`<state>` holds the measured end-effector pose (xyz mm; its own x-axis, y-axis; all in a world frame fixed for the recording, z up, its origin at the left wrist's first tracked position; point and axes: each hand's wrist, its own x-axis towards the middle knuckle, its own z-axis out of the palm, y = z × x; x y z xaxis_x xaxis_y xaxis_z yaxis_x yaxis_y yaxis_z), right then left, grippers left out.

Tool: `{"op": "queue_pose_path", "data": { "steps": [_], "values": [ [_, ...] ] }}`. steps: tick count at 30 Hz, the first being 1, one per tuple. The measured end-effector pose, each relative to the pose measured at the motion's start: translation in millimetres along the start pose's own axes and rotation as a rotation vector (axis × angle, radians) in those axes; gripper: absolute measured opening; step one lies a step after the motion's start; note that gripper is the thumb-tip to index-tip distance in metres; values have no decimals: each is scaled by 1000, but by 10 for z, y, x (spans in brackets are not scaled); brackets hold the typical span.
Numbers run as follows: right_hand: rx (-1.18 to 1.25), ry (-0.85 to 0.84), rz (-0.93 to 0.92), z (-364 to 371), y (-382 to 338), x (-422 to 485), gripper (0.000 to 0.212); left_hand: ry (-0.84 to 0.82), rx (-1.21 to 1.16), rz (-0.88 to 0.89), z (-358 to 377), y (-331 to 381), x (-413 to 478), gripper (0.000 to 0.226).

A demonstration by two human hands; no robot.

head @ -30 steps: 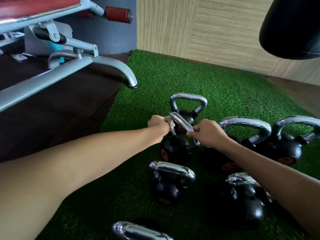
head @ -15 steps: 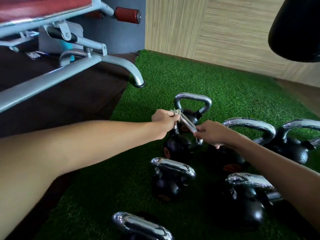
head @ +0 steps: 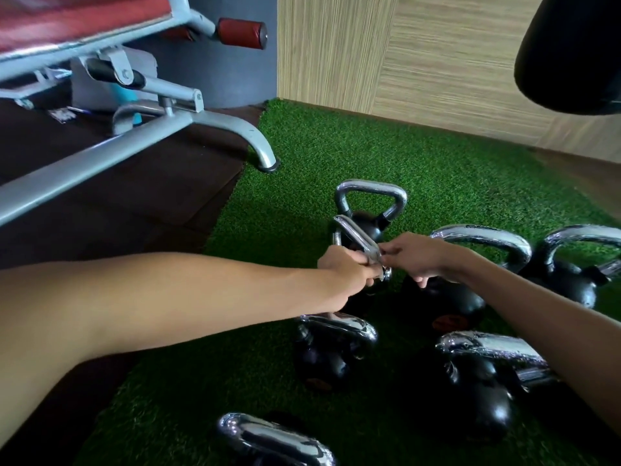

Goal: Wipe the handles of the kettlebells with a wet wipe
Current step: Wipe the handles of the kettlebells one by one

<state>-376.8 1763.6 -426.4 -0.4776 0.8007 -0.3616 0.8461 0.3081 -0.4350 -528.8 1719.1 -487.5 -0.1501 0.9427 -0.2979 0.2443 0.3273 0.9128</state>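
Several black kettlebells with chrome handles stand on green turf [head: 453, 169]. My left hand [head: 342, 275] grips the near end of one tilted chrome handle [head: 351, 232]; the wet wipe is hidden inside that fist. My right hand [head: 425, 257] pinches the same end of the handle from the right, its thumb and forefinger almost touching my left hand. That kettlebell's body is mostly hidden under both hands. Just behind it stands another kettlebell [head: 369, 196].
More kettlebells sit at the right [head: 484, 240] [head: 584, 237], in front [head: 339, 327] [head: 490, 348] and at the bottom edge [head: 275, 438]. A grey bench frame [head: 134, 153] with a foot [head: 267, 163] stands left. A black bag [head: 571, 52] hangs top right.
My left hand has slid down the handle from its far end to the near end, meeting my right hand. The view has shifted slightly left.
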Motion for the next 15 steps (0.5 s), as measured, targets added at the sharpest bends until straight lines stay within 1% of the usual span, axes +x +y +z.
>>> {"op": "queue_pose_path", "data": {
  "steps": [4, 5, 8, 11, 13, 15],
  "values": [
    [88, 14, 2, -22, -3, -26, 27, -18, 35, 37, -80, -14, 114, 41],
    [87, 13, 2, -26, 17, -5, 29, -41, 57, 41, -84, -39, 118, 40],
    [35, 6, -20, -14, 85, 56, 27, -102, 188, 58, -5, -154, 25, 28],
    [15, 26, -35, -18, 122, 92, 24, -75, 303, 126, 22, -185, 49, 23],
    [20, 8, -28, -31, 150, 102, 29, -64, 349, 164, -10, -144, 89, 21],
    [19, 4, -11, -32, 172, 110, 30, -77, 410, 195, -30, -146, 130, 24]
  ]
}}
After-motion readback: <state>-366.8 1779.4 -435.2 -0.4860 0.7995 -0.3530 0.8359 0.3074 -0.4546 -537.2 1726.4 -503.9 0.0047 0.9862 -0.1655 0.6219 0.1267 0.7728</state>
